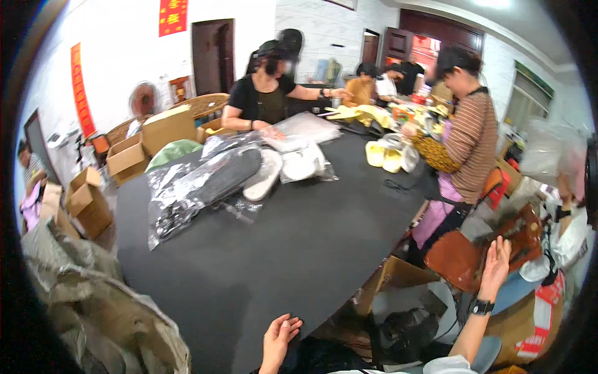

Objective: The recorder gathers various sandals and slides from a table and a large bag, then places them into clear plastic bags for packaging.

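While the left hand [278,340] rests open, fingers spread, on the near edge of the black worktop [293,249] at lower centre, the right hand [495,267] is raised open and empty at lower right. Clear plastic-bagged dark insoles [205,184] lie upper left, well apart; a long forward reach appears needed.

Bright even daylight, fisheye edges, slight blur

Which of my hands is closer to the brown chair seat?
Right. The right hand is raised open just beside the brown chair seat. The left hand rests on the black table edge, well away from it.
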Demonstrator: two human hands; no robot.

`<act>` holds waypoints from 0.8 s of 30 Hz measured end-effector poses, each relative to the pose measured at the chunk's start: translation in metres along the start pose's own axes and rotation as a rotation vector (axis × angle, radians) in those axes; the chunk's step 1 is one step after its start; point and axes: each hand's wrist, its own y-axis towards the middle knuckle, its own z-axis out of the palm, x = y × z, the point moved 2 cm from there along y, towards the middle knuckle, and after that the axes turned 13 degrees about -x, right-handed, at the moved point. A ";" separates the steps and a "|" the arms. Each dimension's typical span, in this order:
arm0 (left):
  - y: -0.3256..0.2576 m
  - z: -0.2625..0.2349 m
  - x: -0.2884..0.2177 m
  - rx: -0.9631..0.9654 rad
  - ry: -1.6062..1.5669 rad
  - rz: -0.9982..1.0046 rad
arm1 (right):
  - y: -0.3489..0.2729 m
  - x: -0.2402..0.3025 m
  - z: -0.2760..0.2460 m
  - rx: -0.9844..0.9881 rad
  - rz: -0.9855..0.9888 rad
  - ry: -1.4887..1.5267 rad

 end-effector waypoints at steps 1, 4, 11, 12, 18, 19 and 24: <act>-0.003 0.001 0.000 0.006 0.016 0.063 | -0.018 -0.008 0.020 0.099 0.044 -0.069; -0.025 0.001 -0.013 -0.042 0.146 0.182 | -0.076 -0.030 0.093 0.303 0.161 -0.291; -0.159 -0.042 -0.102 -0.229 0.144 0.585 | -0.232 -0.081 0.220 1.415 0.458 -0.478; -0.178 -0.049 -0.115 -0.277 0.250 0.660 | -0.257 -0.089 0.229 1.546 0.528 -0.442; -0.286 -0.077 -0.191 -0.756 0.920 0.971 | -0.376 -0.078 0.266 2.097 0.532 -0.062; -0.302 -0.084 -0.200 -0.856 0.925 0.977 | -0.394 -0.069 0.269 2.135 0.424 0.074; -0.312 -0.113 -0.277 -1.293 1.402 1.019 | -0.474 -0.050 0.278 2.163 0.410 0.374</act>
